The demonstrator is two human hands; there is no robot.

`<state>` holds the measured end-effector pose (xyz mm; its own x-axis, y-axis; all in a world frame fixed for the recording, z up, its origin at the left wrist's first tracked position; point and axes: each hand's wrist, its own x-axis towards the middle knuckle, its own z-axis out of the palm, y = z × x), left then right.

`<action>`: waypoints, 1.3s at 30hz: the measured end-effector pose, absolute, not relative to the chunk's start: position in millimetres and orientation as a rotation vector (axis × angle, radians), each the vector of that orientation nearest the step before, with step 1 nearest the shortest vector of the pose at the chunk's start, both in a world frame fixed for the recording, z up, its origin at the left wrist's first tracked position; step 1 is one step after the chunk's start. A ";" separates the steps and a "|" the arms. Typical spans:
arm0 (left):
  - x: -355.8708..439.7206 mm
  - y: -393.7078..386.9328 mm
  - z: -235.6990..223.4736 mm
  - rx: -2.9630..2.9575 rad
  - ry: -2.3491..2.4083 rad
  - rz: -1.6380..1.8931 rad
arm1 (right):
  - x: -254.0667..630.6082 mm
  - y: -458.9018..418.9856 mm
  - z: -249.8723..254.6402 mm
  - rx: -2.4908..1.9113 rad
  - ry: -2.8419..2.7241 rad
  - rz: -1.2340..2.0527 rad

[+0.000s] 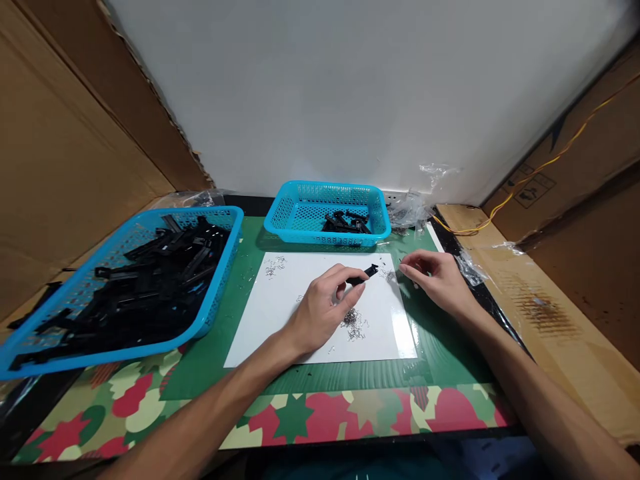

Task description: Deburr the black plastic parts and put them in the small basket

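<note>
My left hand point(327, 303) is closed around a small black plastic part point(371, 271), held above a white sheet point(280, 320). To its right, my right hand point(437, 277) has thumb and fingertips pinched together over the green mat, just past the sheet's right edge. A tiny dark thing shows at those fingertips, too small to name. Small metal pieces point(354, 325), like little springs or clips, lie heaped below my left hand. More of them point(274, 267) are scattered at the sheet's upper left, and some lie close to the black part's tip.
A large blue basket point(220, 293) full of black plastic parts stands at the left. Behind the sheet is a smaller blue basket point(280, 230) with several black parts. Clear plastic bags point(411, 212) and a yellow wire point(500, 208) are at right. Cardboard walls flank the green mat point(200, 373).
</note>
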<state>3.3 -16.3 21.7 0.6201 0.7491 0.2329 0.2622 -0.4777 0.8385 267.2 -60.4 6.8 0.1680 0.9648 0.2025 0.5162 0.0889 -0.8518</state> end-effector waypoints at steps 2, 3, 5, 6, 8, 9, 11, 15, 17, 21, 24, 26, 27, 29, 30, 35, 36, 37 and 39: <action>3.9 -16.9 21.7 2.009 0.786 0.767 | 258.7 -62.7 8.6 -1.452 -1.305 0.796; 4.3 -17.2 21.3 2.001 0.782 0.771 | 253.0 -64.2 9.0 -1.399 -1.237 0.863; 5.3 -18.1 20.2 1.992 0.768 0.779 | 239.6 -67.8 9.2 -1.316 -1.144 0.963; 5.7 -18.6 19.5 1.992 0.761 0.780 | 232.7 -69.6 9.2 -1.285 -1.121 1.000; 6.7 -19.9 18.1 1.990 0.753 0.781 | 220.2 -72.8 9.7 -1.252 -1.129 1.049; 7.1 -20.6 17.6 1.988 0.751 0.779 | 215.0 -74.0 10.2 -1.247 -1.153 1.059; 8.1 -21.8 16.8 1.976 0.748 0.771 | 207.6 -75.9 11.4 -1.244 -1.214 1.044; 9.7 -23.0 16.1 1.881 0.738 0.764 | 201.1 -80.2 12.7 -1.244 -1.304 0.880; 10.5 -23.0 15.7 1.811 0.729 0.761 | 199.4 -83.3 12.4 -1.289 -1.368 0.716; 13.2 -22.9 14.8 1.712 0.702 0.747 | 196.7 -87.2 9.9 -1.348 -1.461 0.387; 16.1 -23.2 15.3 1.639 0.709 0.754 | 197.6 -85.8 5.6 -1.341 -1.509 0.287; 17.7 -23.3 16.2 1.581 0.712 0.754 | 200.5 -83.5 2.2 -1.350 -1.577 0.215; 18.2 -23.3 16.6 1.558 0.710 0.751 | 202.3 -82.4 0.8 -1.359 -1.618 0.170; 18.4 -23.0 16.8 1.531 0.708 0.751 | 206.4 -80.6 -1.0 -1.370 -1.699 0.088; 18.1 -22.8 16.4 1.527 0.713 0.752 | 208.4 -80.0 -1.2 -1.373 -1.732 0.060; 13.8 -22.3 13.4 1.633 0.764 0.725 | 215.5 -79.0 4.2 -1.380 -1.849 0.046; 12.8 -22.4 13.6 1.672 0.775 0.724 | 216.7 -78.8 5.8 -1.369 -1.844 0.066; 12.0 -22.5 14.1 1.705 0.785 0.725 | 218.2 -78.5 7.1 -1.359 -1.823 0.097; 10.6 -21.9 15.8 1.741 0.801 0.737 | 223.2 -77.0 8.4 -1.371 -1.780 0.172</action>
